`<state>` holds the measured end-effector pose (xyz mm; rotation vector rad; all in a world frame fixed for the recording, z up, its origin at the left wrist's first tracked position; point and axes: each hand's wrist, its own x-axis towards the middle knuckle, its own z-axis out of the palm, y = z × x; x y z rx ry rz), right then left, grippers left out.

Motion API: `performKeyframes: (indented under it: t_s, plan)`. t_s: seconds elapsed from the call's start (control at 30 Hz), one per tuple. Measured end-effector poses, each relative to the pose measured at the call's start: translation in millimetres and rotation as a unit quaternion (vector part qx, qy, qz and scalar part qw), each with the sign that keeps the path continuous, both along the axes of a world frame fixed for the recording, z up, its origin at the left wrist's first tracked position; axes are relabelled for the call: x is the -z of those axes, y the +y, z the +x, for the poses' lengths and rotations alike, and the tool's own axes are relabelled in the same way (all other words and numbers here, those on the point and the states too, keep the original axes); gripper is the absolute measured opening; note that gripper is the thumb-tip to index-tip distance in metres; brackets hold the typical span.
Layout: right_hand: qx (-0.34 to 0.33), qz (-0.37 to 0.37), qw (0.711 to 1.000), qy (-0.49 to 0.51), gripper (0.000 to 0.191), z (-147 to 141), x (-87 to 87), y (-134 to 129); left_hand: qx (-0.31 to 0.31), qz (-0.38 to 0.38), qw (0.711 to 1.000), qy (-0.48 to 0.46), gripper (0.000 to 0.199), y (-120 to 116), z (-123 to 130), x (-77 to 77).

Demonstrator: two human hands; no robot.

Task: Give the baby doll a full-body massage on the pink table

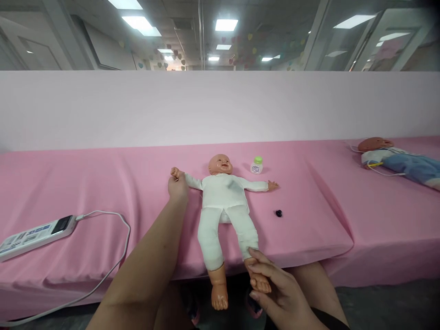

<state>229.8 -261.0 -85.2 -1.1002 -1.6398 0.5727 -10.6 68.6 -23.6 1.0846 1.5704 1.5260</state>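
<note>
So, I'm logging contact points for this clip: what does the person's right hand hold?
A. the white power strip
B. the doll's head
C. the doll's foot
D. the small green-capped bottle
C: the right hand grips the foot of the doll at the table edge, while the left hand rests at the doll's wrist; the bottle and power strip lie untouched.

The doll [223, 201] has glossy plastic skin and matt white cloth clothes; the worktop [103, 192] wears smooth pink cloth; the small bottle [256, 166] looks plastic.
</note>
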Motion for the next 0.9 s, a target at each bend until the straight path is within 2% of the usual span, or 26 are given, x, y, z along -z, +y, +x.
performKeyframes:
  t_s: [0.1, 0.2, 0.3, 0.4, 0.53, 0.63, 0.8, 0.9]
  plan:
    - [0.007, 0.004, 1.000, 0.014, 0.043, -2, -3.2, 0, -0.012, -0.013, 1.000, 0.020, 0.023, -8, 5, -7.2]
    - [0.035, 0.011, 0.999, 0.020, 0.041, -1, -28.0, 2, 0.012, 0.026, 0.995, 0.095, 0.024, -18, 10, -13.6]
    - [0.067, -0.013, 0.997, 0.021, 0.037, 1, -57.9, 11, 0.075, 0.106, 0.973, 0.191, 0.028, -31, 18, -18.1]
    - [0.066, -0.026, 0.996, 0.045, 0.033, 4, -79.9, 31, 0.149, 0.163, 0.921, 0.321, 0.033, -42, 29, -20.9]
    - [0.054, -0.022, 0.993, 0.102, 0.033, 7, -96.9, 65, 0.229, 0.235, 0.808, 0.489, 0.037, -48, 41, -22.3]
    - [0.055, -0.041, 0.989, 0.130, 0.034, 6, -102.6, 89, 0.260, 0.242, 0.765, 0.537, 0.036, -49, 44, -23.1]
    - [0.041, -0.059, 0.985, 0.156, 0.034, 0, -95.8, 119, 0.287, 0.247, 0.747, 0.547, 0.039, -49, 42, -23.8]
    - [0.043, -0.046, 0.987, 0.145, 0.030, -1, -89.1, 122, 0.290, 0.244, 0.771, 0.512, 0.038, -50, 41, -25.0]
